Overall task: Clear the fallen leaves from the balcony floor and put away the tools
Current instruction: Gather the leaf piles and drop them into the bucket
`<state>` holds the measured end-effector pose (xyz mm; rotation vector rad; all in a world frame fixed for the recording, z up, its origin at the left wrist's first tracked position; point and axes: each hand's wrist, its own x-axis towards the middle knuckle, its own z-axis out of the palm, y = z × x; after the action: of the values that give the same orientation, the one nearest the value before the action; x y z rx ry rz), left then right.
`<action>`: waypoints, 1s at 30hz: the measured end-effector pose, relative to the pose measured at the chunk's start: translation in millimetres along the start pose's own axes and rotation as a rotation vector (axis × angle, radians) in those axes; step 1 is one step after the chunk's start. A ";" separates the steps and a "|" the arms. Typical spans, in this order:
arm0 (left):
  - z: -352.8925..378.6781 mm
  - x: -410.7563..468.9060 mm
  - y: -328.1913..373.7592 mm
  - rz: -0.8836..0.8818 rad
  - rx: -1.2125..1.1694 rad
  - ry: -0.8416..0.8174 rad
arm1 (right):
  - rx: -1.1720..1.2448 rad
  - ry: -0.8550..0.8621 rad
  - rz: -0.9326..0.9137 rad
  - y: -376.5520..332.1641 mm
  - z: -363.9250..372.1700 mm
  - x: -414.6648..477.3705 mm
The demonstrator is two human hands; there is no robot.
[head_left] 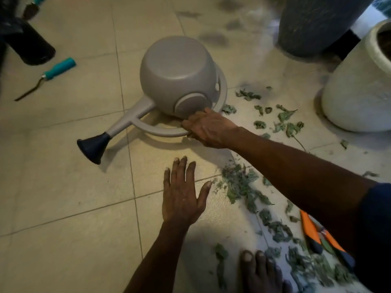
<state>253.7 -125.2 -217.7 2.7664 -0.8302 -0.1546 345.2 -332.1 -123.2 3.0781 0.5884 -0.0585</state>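
A grey watering can (177,75) lies tipped on its side on the tiled floor, its dark rose (93,148) pointing toward the lower left. My right hand (208,127) grips the can's curved handle near its base. My left hand (183,193) hovers flat over the tiles with fingers spread, holding nothing. Green fallen leaves (243,187) are scattered across the floor from the centre to the lower right. Orange-handled pruning shears (315,231) lie among the leaves, partly under my right arm.
A teal-handled hand tool (53,74) lies at the left, beside a black cylinder (29,47). Another teal-handled tool (31,7) sits at the top left. A white planter (357,85) and a dark grey pot (317,24) stand at the right. My bare toes (258,269) show at the bottom.
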 end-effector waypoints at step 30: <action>27.0 14.6 120.5 0.299 -0.151 -0.067 | 0.554 0.132 0.936 -18.0 79.5 -270.3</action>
<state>197.7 -236.1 -212.1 2.4757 -1.1848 -0.2441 84.7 -416.1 -192.4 3.5067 -1.0684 -0.0088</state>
